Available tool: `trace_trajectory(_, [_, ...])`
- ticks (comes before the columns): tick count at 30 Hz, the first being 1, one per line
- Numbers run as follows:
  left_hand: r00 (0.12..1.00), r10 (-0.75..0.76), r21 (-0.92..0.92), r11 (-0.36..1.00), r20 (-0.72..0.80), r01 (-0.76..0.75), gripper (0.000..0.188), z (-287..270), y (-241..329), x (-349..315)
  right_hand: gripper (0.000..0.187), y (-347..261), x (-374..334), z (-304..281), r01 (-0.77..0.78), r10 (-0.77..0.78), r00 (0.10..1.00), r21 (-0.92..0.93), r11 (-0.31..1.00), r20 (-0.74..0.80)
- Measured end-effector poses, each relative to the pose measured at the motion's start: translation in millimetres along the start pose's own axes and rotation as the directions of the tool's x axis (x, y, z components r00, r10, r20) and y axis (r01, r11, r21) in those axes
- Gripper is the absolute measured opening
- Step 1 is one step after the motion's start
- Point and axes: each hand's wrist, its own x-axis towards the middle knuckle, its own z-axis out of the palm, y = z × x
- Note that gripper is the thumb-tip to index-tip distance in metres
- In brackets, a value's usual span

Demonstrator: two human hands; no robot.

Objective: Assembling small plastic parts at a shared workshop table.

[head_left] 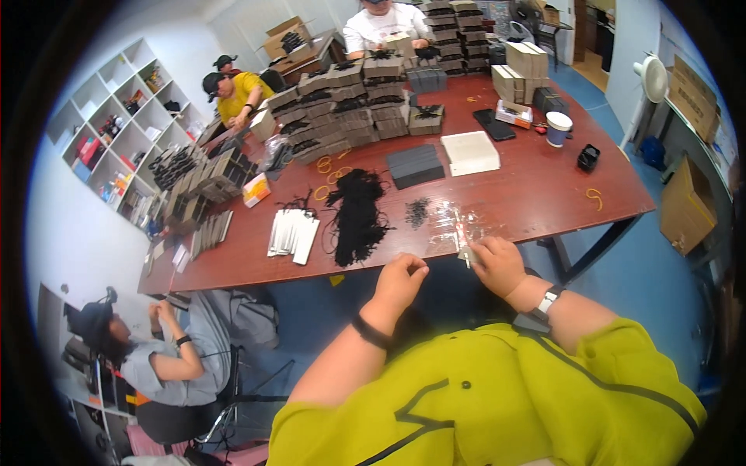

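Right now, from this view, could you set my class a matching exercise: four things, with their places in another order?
1. Right hand
2. White strips
3. Paper cup
4. White fan

A. Just left of the black strands
B. Off the table, at right
C. At the table's near edge, holding a small piece
D. On the table, right of an orange-and-white box

Pairs: 1-C; 2-A; 3-D; 4-B

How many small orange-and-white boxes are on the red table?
2: a left box beside gray stacks, and a right box near the cup. Others may be hidden.
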Motion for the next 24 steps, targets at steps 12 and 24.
trace_trajectory(12, [0.99,0.14,0.653,0.748,0.021,-0.12,0.008,-44,-39,96,0.038,2,7,-19,-0.014,0.011,0.999,0.09,0.996,0.034])
trace_trajectory(24, [0.956,0.268,0.465,0.866,-0.12,-0.184,0.002,-56,-45,91,0.019,3,93,23,-0.079,0.048,0.99,0.229,0.97,0.135])
